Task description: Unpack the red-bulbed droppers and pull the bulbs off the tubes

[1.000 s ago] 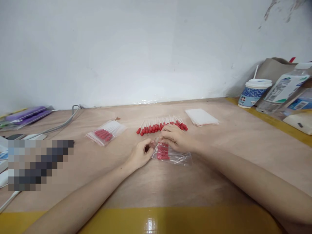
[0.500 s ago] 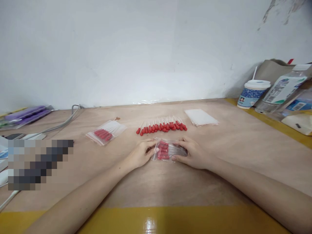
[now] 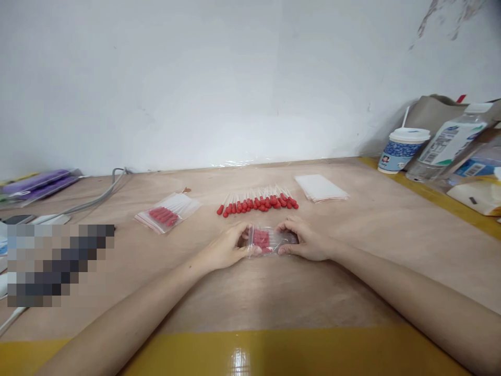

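Observation:
A clear zip bag with several red-tipped white sticks inside lies between my hands, its red tips towards the left. My left hand grips the bag's left end, thumb at the front and fingers behind. At the other end, my right hand holds the bag between thumb and fingers. Just beyond, a row of loose red-tipped sticks rests on the table, red ends facing me. Further left lies a stack of zip bags, the top one holding red-tipped sticks.
White flat bags are stacked at back right. A paper cup with a straw and a plastic bottle stand at the right edge. Purple packets and a grey cable lie left. Yellow tape runs along the front edge.
The bag in my hands has flattened and sits a little lower, its sticks closer together. My right fingers have shifted slightly left along it. The whole view has moved slightly.

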Demonstrator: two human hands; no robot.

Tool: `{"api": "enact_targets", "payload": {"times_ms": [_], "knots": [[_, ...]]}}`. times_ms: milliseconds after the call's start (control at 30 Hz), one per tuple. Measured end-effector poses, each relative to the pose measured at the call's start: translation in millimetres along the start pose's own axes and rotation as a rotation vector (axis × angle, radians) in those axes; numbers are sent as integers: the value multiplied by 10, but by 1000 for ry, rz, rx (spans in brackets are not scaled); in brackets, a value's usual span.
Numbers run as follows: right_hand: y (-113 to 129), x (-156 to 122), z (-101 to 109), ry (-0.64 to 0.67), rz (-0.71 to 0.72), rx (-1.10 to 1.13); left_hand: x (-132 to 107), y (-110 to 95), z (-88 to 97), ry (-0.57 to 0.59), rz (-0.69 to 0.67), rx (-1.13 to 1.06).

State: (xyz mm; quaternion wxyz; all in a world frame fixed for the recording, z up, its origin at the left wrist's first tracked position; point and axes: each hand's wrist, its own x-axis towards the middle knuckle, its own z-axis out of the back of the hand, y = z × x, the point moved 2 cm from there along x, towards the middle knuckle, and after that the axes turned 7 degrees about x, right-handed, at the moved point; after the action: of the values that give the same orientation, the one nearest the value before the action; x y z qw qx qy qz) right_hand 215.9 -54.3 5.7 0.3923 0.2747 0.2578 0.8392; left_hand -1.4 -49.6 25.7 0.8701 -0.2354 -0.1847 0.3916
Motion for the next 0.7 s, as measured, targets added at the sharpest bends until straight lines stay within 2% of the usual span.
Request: {"api": "enact_targets", "payload": {"times_ms": [100, 300, 500, 700], "knots": [[10, -31, -25, -38, 34, -28, -9, -38, 2, 38, -15, -8], [22, -85, -94, -149, 147, -131, -11, -118, 14, 14, -134, 163], [20, -88, -114, -181, 181, -195, -25, -130, -12, 53, -176, 256], [10, -91, -118, -212, 182, -181, -55, -63, -41, -58, -285, 308]]}}
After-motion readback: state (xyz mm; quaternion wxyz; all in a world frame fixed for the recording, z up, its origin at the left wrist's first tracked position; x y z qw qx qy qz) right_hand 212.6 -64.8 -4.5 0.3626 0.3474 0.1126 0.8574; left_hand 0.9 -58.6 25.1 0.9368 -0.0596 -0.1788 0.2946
